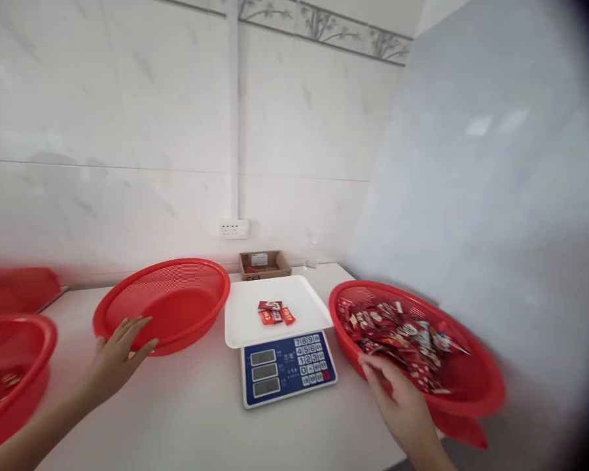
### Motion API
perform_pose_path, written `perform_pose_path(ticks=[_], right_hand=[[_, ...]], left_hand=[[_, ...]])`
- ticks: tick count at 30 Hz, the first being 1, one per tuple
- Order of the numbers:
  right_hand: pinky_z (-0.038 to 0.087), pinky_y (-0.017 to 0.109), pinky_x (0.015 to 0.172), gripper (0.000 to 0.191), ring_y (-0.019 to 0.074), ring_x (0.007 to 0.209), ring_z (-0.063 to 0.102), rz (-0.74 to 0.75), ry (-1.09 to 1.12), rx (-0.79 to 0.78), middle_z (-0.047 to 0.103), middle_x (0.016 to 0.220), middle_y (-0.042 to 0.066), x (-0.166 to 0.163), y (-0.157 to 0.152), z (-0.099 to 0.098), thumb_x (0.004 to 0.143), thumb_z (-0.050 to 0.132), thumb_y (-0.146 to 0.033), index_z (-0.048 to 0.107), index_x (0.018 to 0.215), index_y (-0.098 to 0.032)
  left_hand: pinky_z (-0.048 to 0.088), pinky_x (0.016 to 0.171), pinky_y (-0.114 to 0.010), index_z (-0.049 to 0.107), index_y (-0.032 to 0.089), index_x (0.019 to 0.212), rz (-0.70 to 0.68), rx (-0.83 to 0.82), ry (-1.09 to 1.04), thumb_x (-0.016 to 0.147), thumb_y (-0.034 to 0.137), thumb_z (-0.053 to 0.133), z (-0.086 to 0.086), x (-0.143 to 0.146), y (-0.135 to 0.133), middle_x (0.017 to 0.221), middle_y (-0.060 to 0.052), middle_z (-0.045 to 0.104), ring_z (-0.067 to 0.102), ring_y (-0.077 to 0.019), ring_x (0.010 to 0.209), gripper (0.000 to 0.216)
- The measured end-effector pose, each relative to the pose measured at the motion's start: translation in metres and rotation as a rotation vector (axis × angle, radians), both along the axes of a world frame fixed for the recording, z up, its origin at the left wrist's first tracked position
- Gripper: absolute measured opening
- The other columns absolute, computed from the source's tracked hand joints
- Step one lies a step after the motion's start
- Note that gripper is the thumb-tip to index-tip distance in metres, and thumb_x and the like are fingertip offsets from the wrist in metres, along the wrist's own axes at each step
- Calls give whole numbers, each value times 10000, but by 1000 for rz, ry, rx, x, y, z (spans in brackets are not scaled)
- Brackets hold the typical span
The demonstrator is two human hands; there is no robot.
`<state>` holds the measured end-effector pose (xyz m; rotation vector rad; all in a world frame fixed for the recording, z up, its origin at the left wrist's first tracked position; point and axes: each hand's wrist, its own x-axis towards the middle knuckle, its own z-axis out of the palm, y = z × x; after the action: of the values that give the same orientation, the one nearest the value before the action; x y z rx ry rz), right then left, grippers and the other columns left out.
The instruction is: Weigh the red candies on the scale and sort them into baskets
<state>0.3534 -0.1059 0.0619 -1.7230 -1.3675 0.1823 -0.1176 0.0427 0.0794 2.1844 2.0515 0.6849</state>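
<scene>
the relation that matters most is at the right edge of the tabletop (pixel 201 422): the right hand (pixel 405 409) is at the near rim of the right-hand red basket (pixel 478 396), and the heap of wrapped packets (pixel 405 337) lies just past its fingertips, over the rim toward the right edge. the heap's long axis slants from the tabletop's far side toward its near right corner. the right hand is clearly the nearer one; the left is well apart, across the scale (pixel 289 376). the right thumb and fingers are curved close together at the rim, but one cannot tell whether they grip it; no packet shows between them. the left hand (pixel 118 356) is spread wide, with nothing visible in it, by the near rim of the left-hand red basket (pixel 191 337); contact is unclear. between the hands, a few loose packets (pixel 277 315) lie around the middle of the white pan (pixel 245 327), left of the right hand and farther from the near edge.
</scene>
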Motion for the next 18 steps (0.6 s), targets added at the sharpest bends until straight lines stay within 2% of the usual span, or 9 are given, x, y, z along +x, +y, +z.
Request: perform_pose_path(ticks=[2, 4, 6, 8, 9, 11, 14, 18], right_hand=[[439, 377, 923, 392, 235, 1069, 557, -23, -138, -30, 625, 1128, 102, 22, 16, 18, 817, 406, -419, 602, 1065, -188], [362, 388, 997, 449, 237, 1189, 461, -18, -274, -194, 529, 1265, 115, 45, 32, 27, 808, 427, -338, 522, 1211, -164], [321, 390, 1018, 585, 259, 1256, 383, 18, -350, -433, 411, 1375, 125, 65, 46, 28, 752, 525, -306, 436, 1314, -169], [352, 396, 978, 689, 297, 1240, 399, 43, -387, -641, 359, 1411, 127, 77, 56, 23, 683, 617, -287, 417, 1337, -205], [374, 387, 947, 688, 304, 1208, 436, 47, -402, -697, 368, 1406, 126, 81, 59, 20, 665, 637, -265, 441, 1323, -222], [393, 353, 898, 579, 286, 1132, 506, 24, -436, -704, 431, 1359, 126, 84, 63, 14, 690, 597, -190, 514, 1262, -224], [385, 304, 860, 430, 235, 1042, 562, -38, -468, -626, 573, 1204, 104, 85, 64, 13, 745, 467, -82, 608, 1131, -207], [393, 282, 780, 306, 224, 930, 605, -145, -481, -560, 674, 985, 79, 92, 64, 30, 796, 429, -108, 647, 989, -202]], left_hand=[[253, 1030, -563, 447, 186, 1257, -138, 101, -61, 813, 464, 406, -12, 14, -12, 1358, -130, 452, 222, -333, 1342, 525], [275, 1028, -554, 444, 205, 1249, -211, 178, -138, 821, 480, 394, -21, 33, -25, 1351, -125, 459, 220, -319, 1346, 512], [301, 1020, -547, 430, 215, 1248, -259, 220, -213, 838, 464, 389, -29, 57, -40, 1349, -125, 458, 233, -301, 1345, 481], [346, 1003, -526, 433, 232, 1240, -306, 239, -284, 844, 446, 404, -37, 83, -56, 1355, -113, 452, 242, -288, 1344, 451], [351, 1002, -523, 440, 242, 1234, -325, 241, -317, 847, 439, 410, -41, 95, -63, 1352, -105, 458, 256, -284, 1339, 435], [348, 1007, -525, 467, 262, 1217, -359, 217, -363, 852, 421, 421, -51, 115, -75, 1345, -86, 473, 293, -281, 1324, 402], [328, 1027, -516, 502, 279, 1205, -433, 149, -387, 860, 393, 431, -65, 130, -84, 1349, -60, 480, 306, -267, 1319, 370], [380, 1006, -470, 550, 294, 1177, -433, 85, -432, 851, 408, 444, -77, 126, -83, 1348, -34, 487, 329, -261, 1308, 361]])
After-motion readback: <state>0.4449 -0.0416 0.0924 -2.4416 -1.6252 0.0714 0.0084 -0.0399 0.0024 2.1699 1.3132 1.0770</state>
